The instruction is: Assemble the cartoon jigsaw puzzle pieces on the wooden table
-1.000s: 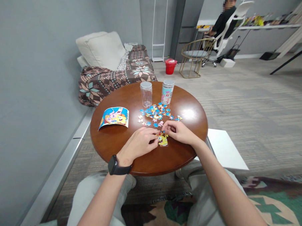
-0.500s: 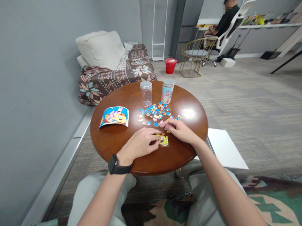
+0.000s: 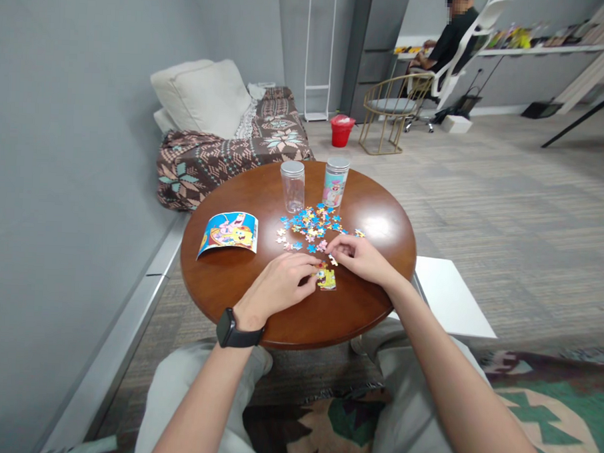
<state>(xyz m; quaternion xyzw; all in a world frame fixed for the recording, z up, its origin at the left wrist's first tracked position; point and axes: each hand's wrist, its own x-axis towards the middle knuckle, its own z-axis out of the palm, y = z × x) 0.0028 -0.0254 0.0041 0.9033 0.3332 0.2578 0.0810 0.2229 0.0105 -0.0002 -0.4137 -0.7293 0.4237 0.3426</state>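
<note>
A small joined section of yellow jigsaw puzzle (image 3: 327,279) lies flat on the round brown table (image 3: 219,290). My left hand (image 3: 284,279), with a black watch on its wrist, rests at the section's left side. Its thumb and fingers are curved around that edge and cover part of it. Just above and to the right, my right hand (image 3: 355,255) has thumb and index finger pinched at a loose puzzle piece (image 3: 333,260). Its other fingers are curled in. Beyond both hands spreads a pile of loose blue, pink and yellow puzzle pieces (image 3: 309,221).
Behind the pile stand a clear lidded jar (image 3: 294,187) and a jar with a cartoon label (image 3: 334,184). A curved cartoon picture sheet (image 3: 229,233) lies at the table's left. Farther back are a covered couch (image 3: 281,129), a red bin (image 3: 341,131) and a seated person (image 3: 453,43).
My right hand's fingers have drawn together and shifted slightly right at the loose piece, which shows more. My left hand stays nearly in place by the joined section.
</note>
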